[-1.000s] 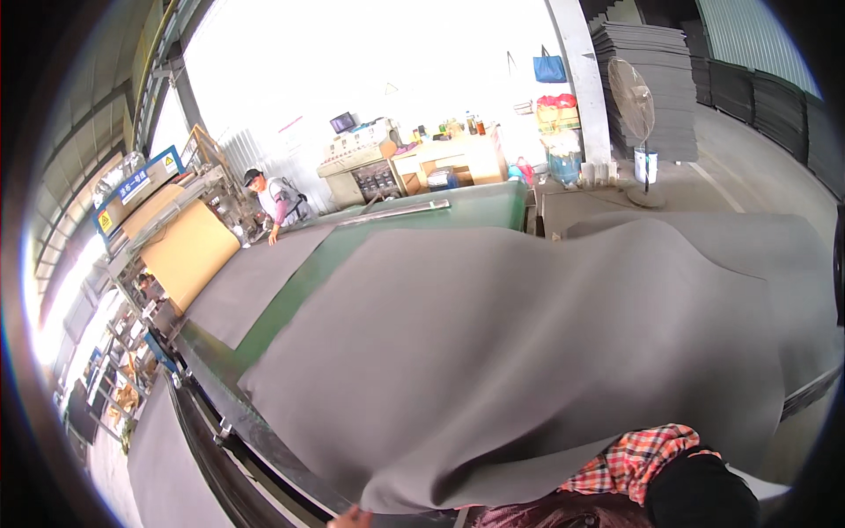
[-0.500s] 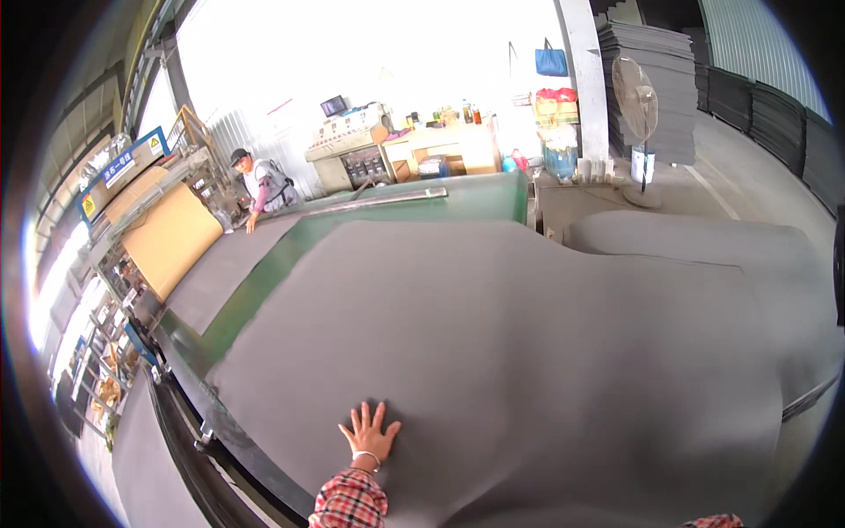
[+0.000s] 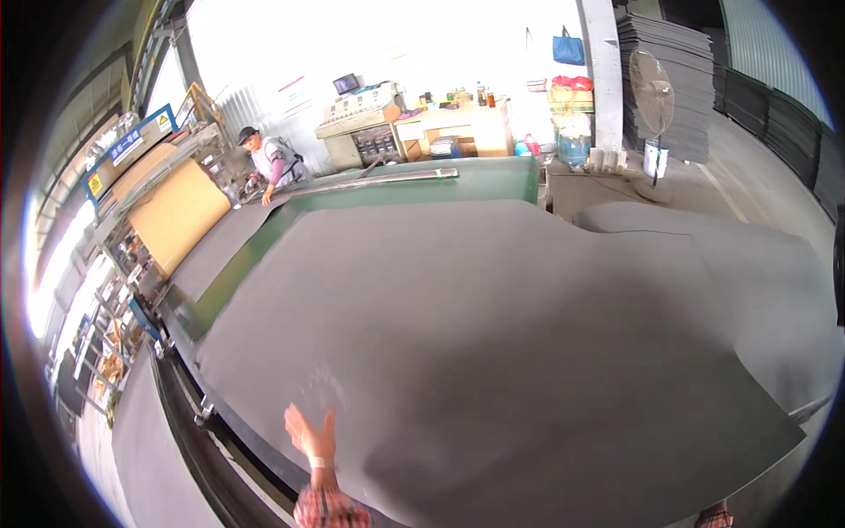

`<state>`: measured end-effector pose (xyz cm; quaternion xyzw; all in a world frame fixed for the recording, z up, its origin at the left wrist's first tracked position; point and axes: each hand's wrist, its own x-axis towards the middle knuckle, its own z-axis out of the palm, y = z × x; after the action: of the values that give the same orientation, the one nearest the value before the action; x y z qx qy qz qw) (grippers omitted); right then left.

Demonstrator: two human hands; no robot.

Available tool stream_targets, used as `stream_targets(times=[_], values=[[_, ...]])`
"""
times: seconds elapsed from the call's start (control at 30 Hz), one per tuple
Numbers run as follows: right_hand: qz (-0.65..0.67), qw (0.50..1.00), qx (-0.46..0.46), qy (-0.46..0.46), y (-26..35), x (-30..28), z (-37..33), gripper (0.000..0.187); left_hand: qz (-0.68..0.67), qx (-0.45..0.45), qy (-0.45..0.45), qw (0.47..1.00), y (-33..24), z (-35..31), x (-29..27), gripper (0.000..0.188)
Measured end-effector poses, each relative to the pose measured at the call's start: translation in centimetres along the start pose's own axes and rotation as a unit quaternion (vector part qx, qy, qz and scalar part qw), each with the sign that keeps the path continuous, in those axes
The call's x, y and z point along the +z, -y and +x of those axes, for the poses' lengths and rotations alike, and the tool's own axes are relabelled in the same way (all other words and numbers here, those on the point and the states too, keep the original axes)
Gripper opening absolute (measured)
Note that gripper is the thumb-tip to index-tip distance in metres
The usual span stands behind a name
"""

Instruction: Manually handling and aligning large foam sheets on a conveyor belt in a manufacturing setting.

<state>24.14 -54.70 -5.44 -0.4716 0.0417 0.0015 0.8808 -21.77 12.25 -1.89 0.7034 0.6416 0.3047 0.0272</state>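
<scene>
A large dark grey sheet [image 3: 458,299] of smooth, flexible material covers most of the green table [image 3: 506,180], its surface gently rippled. My left hand [image 3: 310,433] is over the sheet's near left part, fingers stretched and thumb apart, holding nothing. It is slightly blurred, and a pale smudge [image 3: 321,387] shows on the sheet just beyond it. At the bottom right, my right sleeve [image 3: 715,517] of red plaid comes in beside the sheet's near right edge. The fingers of that hand cannot be made out.
Across the table at the far left, a co-worker [image 3: 273,163] has a hand on another grey sheet [image 3: 207,260] by a machine with a tan roll [image 3: 180,216]. A standing fan [image 3: 653,97] and stacked grey sheets [image 3: 669,70] are at the back right. A metal rail [image 3: 207,414] runs along the near left.
My left hand has lifted from its flat press and moved left. The sheet's near right corner has swung outward and now lies flatter, with its edge showing. The co-worker has straightened slightly.
</scene>
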Motion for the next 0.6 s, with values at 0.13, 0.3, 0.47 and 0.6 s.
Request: stream_targets(times=[0.13,0.3,0.47,0.6], values=[[0.034,0.997,-0.029,0.06,2.5,0.3,2.6,0.052,-0.484,-0.224,0.033,0.845,1.7,-17.3,-4.4,0.033],[0.06,0.986,-0.049,0.145,4.7,2.0,5.1,0.052,-0.685,-0.385,0.209,0.582,-8.2,-20.3,-8.1,0.039],[0.103,0.966,0.213,0.103,4.9,13.9,0.6,0.069,-0.634,-0.294,0.014,0.715,-4.2,-11.6,-0.4,0.037],[-0.174,0.928,0.165,0.284,-3.2,9.4,5.2,0.079,-0.538,-0.334,-0.012,0.774,7.0,0.4,4.4,0.05]])
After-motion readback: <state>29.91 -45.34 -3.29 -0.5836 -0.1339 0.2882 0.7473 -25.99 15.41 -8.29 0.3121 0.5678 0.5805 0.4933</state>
